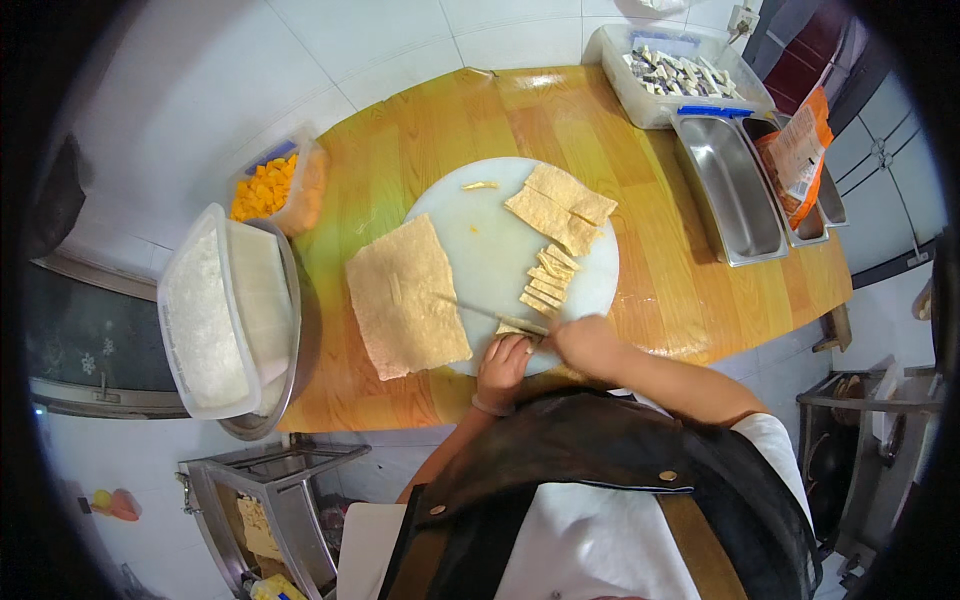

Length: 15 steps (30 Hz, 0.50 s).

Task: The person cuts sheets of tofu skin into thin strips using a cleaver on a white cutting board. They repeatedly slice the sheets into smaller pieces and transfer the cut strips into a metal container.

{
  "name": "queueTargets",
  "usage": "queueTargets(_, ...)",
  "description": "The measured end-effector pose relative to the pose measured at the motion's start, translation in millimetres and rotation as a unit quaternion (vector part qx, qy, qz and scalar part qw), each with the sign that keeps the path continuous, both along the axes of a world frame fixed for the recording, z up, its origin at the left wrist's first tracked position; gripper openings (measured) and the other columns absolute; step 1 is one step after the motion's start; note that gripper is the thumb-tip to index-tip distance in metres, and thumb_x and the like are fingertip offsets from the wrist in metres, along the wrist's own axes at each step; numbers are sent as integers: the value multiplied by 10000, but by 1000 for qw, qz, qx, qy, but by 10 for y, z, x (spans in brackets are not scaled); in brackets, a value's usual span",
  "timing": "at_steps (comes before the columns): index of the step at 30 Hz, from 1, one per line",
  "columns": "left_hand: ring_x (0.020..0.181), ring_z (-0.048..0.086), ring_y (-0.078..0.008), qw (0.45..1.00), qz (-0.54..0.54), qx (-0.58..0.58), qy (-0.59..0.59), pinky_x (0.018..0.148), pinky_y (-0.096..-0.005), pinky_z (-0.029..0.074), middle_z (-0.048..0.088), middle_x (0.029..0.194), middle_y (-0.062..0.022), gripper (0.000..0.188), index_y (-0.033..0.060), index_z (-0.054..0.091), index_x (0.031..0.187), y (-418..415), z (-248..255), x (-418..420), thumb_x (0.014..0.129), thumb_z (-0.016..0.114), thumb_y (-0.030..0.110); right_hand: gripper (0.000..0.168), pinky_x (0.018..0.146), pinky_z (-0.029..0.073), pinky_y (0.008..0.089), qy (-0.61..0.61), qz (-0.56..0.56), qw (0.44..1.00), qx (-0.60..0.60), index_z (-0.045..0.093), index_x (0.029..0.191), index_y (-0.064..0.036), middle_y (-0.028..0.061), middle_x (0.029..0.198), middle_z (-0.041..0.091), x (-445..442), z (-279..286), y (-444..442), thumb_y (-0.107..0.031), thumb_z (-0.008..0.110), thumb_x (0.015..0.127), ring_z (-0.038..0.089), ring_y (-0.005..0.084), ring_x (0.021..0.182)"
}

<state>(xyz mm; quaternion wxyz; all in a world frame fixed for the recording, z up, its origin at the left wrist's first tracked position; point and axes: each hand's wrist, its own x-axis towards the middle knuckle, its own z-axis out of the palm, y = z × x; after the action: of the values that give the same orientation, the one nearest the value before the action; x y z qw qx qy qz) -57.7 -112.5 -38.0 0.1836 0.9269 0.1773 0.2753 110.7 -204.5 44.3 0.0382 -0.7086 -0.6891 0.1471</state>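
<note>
My right hand (589,346) grips a knife (499,315) by its handle, the blade slanting to the left over a round white cutting board (480,232). Close beside it, the fingers of my left hand (504,365) press on a small piece of tan tofu skin (510,327) at the board's near edge. Several cut strips (547,281) lie in a row just beyond the knife. Farther back rest wider cut pieces (562,206), partly overlapping. A large uncut sheet (409,300) covers the board's left side and hangs over onto the table.
The wood-patterned table (360,180) holds a tub of orange cubes (264,187) at left. Nearer stands a white plastic container (214,315) in a metal bowl (289,375). At right are metal pans (731,187), an orange bag (799,154) and a bin of black-and-white pieces (682,75).
</note>
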Motion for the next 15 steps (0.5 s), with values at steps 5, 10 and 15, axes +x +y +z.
queueTargets(5,879,535,-285,999,3,-29,-21,777,-362,449,571,934,-98,176,25,580,909,6,27,-32,738,616,50,243,514,477,423,45,-70,996,-27,543,857,0,178,653,610,171,465,-121,-238,495,842,611,333,594)
queueTargets(10,871,540,-276,1000,13,11,5,773,-363,456,574,938,-94,147,30,586,887,-27,-79,-91,743,606,51,160,514,500,419,-11,3,987,-160,542,909,-8,157,715,642,-30,769,-365,-104,454,816,646,298,633)
queueTargets(15,867,539,-275,999,-9,24,-25,785,-357,452,572,932,-97,174,36,596,922,-56,-22,-84,750,600,61,189,536,501,413,6,-9,992,-123,557,902,-10,160,715,639,-131,316,-241,-159,482,813,643,300,648)
